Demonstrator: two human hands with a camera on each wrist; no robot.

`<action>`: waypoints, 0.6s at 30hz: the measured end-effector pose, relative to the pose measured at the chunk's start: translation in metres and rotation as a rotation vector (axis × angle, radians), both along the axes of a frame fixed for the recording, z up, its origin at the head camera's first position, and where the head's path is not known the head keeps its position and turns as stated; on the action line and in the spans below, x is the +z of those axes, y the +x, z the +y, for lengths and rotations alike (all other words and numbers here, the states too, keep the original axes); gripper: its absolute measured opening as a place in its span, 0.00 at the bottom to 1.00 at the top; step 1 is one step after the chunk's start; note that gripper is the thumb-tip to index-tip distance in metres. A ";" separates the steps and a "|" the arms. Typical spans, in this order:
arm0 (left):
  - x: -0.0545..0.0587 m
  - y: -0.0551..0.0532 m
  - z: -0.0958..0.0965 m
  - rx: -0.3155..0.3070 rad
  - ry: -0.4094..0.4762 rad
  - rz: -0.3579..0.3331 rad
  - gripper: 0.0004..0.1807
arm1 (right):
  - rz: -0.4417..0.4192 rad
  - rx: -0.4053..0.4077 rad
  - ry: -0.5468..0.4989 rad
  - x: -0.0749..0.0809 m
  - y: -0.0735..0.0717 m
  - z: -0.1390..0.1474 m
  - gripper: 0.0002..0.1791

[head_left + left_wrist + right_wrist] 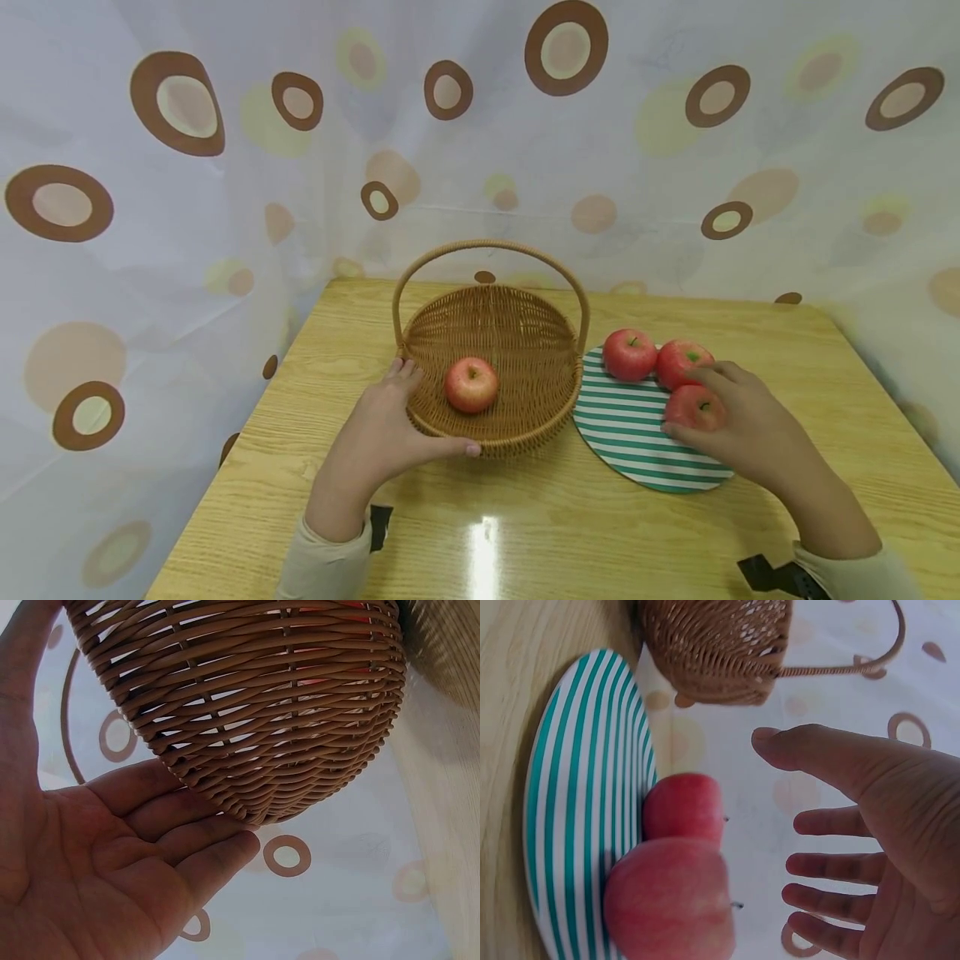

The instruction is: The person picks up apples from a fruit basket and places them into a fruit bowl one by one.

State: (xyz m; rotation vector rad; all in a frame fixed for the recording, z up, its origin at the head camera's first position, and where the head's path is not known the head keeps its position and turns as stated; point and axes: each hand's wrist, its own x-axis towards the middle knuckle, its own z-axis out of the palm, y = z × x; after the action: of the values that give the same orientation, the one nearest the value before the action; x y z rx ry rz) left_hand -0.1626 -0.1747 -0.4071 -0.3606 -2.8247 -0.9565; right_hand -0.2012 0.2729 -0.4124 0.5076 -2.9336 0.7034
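A brown wicker basket [536, 367] with a tall arched handle stands on the table, one red apple [471, 385] lying inside. My left hand [382, 429] touches the basket's left side, thumb laid along the front rim. In the left wrist view, its straight fingers [214, 851] meet the woven rim. To the right, a round green-and-white striped board [622, 429] bears a back-left apple [628, 355], a back-right apple [677, 360] and a front apple [692, 407]. Over the front apple spreads my right hand [750, 429]; the right wrist view shows its fingers extended and apart from the fruit.
The light wooden table [570, 525] has its far edge against a pale curtain [480, 150] patterned with brown and yellow ovals, which also hangs along both sides. The basket's handle [491, 244] arches above its opening. Board and basket stand side by side.
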 end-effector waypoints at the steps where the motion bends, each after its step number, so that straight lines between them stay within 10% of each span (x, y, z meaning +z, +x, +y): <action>1: 0.000 0.000 0.000 0.000 0.001 -0.002 0.71 | 0.004 0.005 0.001 0.002 0.002 -0.003 0.45; 18: 0.001 0.000 0.000 -0.003 0.010 -0.001 0.72 | 0.190 0.111 -0.106 0.022 0.016 -0.043 0.35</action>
State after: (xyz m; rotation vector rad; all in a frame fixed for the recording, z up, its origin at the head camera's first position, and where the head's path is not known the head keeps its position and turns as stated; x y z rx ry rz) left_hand -0.1629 -0.1746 -0.4058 -0.3636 -2.8203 -0.9707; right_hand -0.1851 0.2296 -0.3906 0.6903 -2.6931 0.7710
